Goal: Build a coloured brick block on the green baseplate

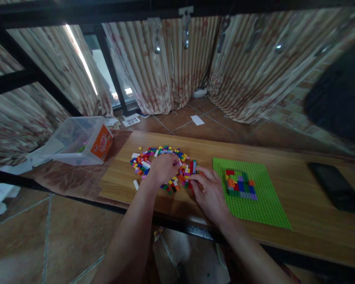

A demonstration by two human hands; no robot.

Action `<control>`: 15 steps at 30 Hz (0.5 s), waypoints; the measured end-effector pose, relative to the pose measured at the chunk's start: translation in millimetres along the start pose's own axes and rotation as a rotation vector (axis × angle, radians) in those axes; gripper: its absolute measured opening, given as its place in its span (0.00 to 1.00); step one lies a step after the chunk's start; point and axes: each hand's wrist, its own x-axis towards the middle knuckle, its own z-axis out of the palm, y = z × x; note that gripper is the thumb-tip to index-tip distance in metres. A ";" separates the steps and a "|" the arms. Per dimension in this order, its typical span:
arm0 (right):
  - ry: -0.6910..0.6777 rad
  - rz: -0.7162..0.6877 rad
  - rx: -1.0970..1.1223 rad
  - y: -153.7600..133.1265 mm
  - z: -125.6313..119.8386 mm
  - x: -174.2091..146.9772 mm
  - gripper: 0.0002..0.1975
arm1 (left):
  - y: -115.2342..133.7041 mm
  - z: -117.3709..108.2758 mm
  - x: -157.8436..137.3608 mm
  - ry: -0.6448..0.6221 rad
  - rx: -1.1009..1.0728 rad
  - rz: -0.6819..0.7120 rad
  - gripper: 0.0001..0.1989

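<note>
My left hand (165, 167) reaches into a loose pile of small toy building bricks (143, 162) in many colours. Its fingers are bent down and bunched among the bricks; what they pinch, if anything, is hidden. At the right side of the pile is my right hand (208, 191), its fingers curved and spread apart, the tips touching or just above the bricks. Near those fingertips stand a red and light blue brick (194, 166) and an orange brick (181, 178). Right of my right hand lies a green studded baseplate (262, 189), with a block of coloured bricks (241, 185) built on it.
A wooden board tabletop (286, 169) carries everything, its dark front edge close to me. On the right lies a black phone or tablet (337, 187). A clear plastic box (77, 138) with an orange label stands at the left. Striped curtains (189, 63) hang behind.
</note>
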 end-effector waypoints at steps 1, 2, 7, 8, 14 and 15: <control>0.005 0.008 0.007 0.2 -1.0 0.3 0.10 | -2.3 -1.3 0.9 0.001 -0.082 0.014 0.08; 0.009 0.018 0.017 0.0 -2.2 0.8 0.09 | -4.2 -2.7 1.9 0.001 -0.181 0.025 0.08; 0.041 0.145 0.191 -3.5 -8.4 5.2 0.08 | -0.2 -7.4 3.9 -0.048 -0.652 0.042 0.05; 0.051 0.188 0.256 -3.9 -9.1 6.2 0.08 | 3.1 -7.0 3.5 -0.078 -0.715 0.038 0.05; 0.086 0.423 0.634 -1.1 -8.5 10.9 0.11 | 21.7 7.5 2.3 -0.228 -0.992 -0.089 0.10; 0.099 0.452 0.681 -0.7 -8.6 11.8 0.11 | 23.8 10.8 2.3 -0.235 -1.007 -0.098 0.10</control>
